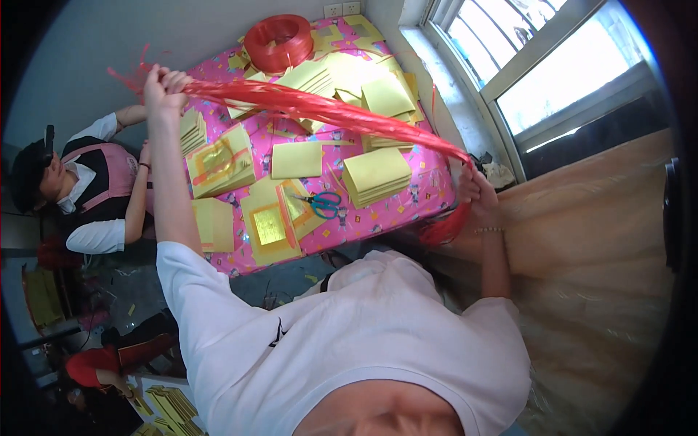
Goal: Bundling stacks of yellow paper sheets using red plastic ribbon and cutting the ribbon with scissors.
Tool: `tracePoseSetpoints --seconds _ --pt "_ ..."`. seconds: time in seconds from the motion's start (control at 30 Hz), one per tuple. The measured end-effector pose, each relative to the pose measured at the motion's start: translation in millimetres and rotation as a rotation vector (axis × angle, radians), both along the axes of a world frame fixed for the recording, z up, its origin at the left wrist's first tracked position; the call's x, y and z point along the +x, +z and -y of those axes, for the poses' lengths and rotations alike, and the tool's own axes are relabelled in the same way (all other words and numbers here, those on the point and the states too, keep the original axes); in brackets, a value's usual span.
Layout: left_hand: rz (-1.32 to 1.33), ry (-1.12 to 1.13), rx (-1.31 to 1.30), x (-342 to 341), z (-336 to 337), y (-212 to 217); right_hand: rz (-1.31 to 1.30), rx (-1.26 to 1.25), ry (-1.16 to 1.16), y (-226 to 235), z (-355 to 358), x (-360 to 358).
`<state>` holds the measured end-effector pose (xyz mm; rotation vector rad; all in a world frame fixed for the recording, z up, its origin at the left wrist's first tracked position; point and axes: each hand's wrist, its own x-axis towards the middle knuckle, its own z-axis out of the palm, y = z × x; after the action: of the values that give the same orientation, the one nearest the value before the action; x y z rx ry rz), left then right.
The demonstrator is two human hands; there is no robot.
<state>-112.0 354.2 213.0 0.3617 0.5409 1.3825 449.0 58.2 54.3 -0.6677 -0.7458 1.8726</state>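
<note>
Ribbon (320, 107), red, stretched taut between my raised left hand (163, 86) and lower right hand (476, 190), both fists closed around its ends to keep it straight above the pink table (378, 214); scissors (323, 203) lie near, spool (278, 41) far.

Scissors (324, 203) lie among yellow paper stacks (376, 176) on the pink table (349, 225) beneath a red spool (278, 42)

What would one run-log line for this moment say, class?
left hand: grips red strips | right hand: grips other end | strips: stretched above table | scissors: on table
</note>
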Motion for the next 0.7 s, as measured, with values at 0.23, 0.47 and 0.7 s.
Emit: tracePoseSetpoints --seconds 0.23,0.47,0.7 --pt "-0.162 0.195 0.067 136 -55 26 -0.072 0.016 -0.510 53 -112 34" --pt "-1.870 0.631 0.301 204 -145 31 0.256 0.117 -0.738 60 -264 64" --pt "-1.602 0.130 0.073 261 -226 23 0.430 0.061 -0.748 0 -360 81"
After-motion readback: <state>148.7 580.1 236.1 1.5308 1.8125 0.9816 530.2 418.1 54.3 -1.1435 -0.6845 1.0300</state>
